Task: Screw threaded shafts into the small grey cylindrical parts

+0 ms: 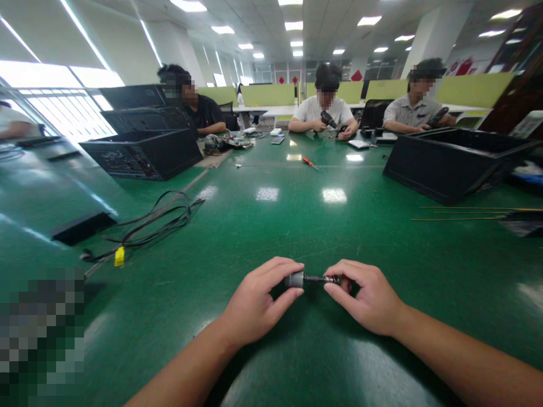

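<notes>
A small tool (pixel 306 278), a stubby grey cylinder with a thin dark metal shaft, is held level just above the glossy green table (pixel 297 226), near its front edge. The left hand (pixel 254 305) is closed round the cylinder, thumb under and fingers over. The right hand (pixel 367 297) pinches the shaft's far end between its fingertips. Farther left, slack black cables (pixel 156 223) loop beside a yellow tag (pixel 119 256). A boxy black case (pixel 453 164) stands well off to the right, with thin straight rods (pixel 462 213) before it.

Open table (pixel 297 226) ahead; cables (pixel 156 223) at left
</notes>
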A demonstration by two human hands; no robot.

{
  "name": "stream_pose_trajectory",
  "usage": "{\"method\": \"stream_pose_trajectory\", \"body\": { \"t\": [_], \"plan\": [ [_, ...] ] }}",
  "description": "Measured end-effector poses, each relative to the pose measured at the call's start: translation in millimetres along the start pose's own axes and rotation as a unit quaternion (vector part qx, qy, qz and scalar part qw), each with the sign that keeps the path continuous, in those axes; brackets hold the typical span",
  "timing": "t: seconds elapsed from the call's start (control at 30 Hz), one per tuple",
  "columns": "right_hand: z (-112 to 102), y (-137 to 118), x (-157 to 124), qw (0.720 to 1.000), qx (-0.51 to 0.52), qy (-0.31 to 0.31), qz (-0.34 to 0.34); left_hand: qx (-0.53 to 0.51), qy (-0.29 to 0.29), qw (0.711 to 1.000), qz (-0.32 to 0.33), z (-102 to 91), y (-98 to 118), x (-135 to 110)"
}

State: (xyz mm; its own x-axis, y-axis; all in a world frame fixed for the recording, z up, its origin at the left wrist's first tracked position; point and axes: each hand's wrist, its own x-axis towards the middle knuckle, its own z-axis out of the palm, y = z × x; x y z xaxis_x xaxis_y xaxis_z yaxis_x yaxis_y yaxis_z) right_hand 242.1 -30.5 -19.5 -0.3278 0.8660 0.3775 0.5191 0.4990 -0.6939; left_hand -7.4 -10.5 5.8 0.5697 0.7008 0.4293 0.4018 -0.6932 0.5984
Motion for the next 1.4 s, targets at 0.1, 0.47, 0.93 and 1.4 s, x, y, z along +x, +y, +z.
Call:
{"method": "stream_pose_trajectory", "body": {
  "t": [0.1, 0.47, 0.93, 1.4],
  "plan": [
    [0.3, 0.5, -0.4, 1.000, 0.002, 0.005, 0.002, 0.003, 0.007, 1.000, -0.001, -0.7, 0.0, 0.0],
    [-0.3, 0.5, 1.0, 1.000, -0.004, 0.007, 0.002, 0.011, 0.014, 1.000, -0.002, -2.8, -0.5, 0.4],
    [-0.5, 1.2, 0.7, 1.000, -0.011, 0.011, -0.002, 0.018, 0.009, 1.000, -0.001, -4.9, -1.5, 0.4],
    [-0.2, 0.8, 0.9, 1.000, -0.005, 0.013, 0.001, 0.021, 0.011, 1.000, 0.004, -7.0, -3.6, 0.1]
  ]
}}
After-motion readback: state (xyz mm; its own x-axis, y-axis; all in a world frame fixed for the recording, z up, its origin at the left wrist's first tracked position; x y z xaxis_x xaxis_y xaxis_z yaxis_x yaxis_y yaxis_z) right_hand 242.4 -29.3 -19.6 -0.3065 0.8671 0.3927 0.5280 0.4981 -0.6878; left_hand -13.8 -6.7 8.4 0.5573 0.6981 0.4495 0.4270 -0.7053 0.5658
